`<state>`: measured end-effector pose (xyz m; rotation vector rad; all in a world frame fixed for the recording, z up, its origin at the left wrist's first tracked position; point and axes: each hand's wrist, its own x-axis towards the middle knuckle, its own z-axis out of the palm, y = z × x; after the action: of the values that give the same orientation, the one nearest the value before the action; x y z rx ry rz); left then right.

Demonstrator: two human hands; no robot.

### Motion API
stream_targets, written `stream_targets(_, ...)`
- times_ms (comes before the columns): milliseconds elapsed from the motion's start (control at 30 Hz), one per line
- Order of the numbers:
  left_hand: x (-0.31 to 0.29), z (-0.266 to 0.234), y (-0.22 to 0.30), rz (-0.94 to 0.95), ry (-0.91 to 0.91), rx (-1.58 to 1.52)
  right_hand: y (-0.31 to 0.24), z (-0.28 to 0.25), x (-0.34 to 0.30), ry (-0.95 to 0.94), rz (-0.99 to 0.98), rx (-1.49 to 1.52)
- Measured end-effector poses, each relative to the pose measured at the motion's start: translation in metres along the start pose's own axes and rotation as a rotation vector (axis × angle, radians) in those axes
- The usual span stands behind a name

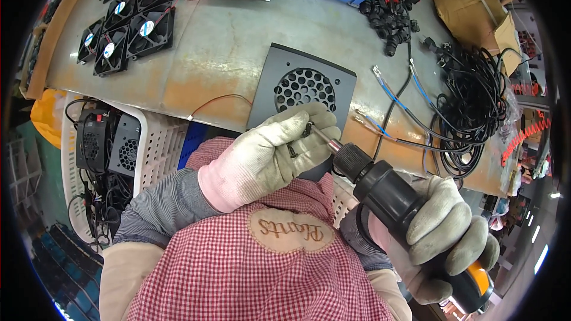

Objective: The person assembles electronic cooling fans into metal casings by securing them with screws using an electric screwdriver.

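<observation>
Left hand [269, 156]: held small black screws [308, 129], partly hidden. Right hand [445, 226]: gripped power screwdriver [389, 196], handle [477, 278] partly covered. Grey panel [303, 90]: lower part was obscured.

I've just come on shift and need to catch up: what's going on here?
A person in gloves is working at a metal table. The right hand grips a power screwdriver, its bit pointing at a small dark piece, apparently a screw, in the fingers of the left hand. The left hand is in front of a grey vented box at the table's near edge. Black fans sit at the far left, and coiled black cables lie to the right.
</observation>
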<state>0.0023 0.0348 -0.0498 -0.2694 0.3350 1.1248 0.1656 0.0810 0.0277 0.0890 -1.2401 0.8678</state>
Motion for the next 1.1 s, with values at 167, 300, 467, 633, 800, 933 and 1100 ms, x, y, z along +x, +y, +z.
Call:
stream_targets(167, 0.002, 0.005, 0.000, 0.021, 0.057, -0.014, 0.001, 0.002, -0.004, -0.020, -0.003, -0.033)
stream_targets(300, 0.003, 0.008, -0.002, 0.075, 0.038, 0.014, 0.003, 0.002, -0.004, -0.051, -0.009, -0.013)
stream_targets(467, 0.005, 0.004, 0.004, 0.141, -0.011, 0.085, 0.011, 0.003, -0.005, -0.055, 0.021, -0.052)
stream_targets(633, -0.002, -0.006, 0.014, -0.007, -0.031, 0.113, 0.021, -0.004, 0.013, -0.108, 0.143, -0.056)
stream_targets(800, -0.007, -0.024, 0.029, 0.572, -0.105, 1.783, 0.076, -0.010, 0.019, -0.238, 0.266, 0.041)
stream_targets(933, 0.007, -0.016, 0.045, 0.807, 0.077, 2.442, 0.101, -0.011, 0.015, -0.252, 0.381, 0.073)
stream_targets(1100, 0.012, -0.028, 0.045, 0.856, 0.079, 2.515, 0.111, -0.003, 0.015, -0.220, 0.500, 0.004)
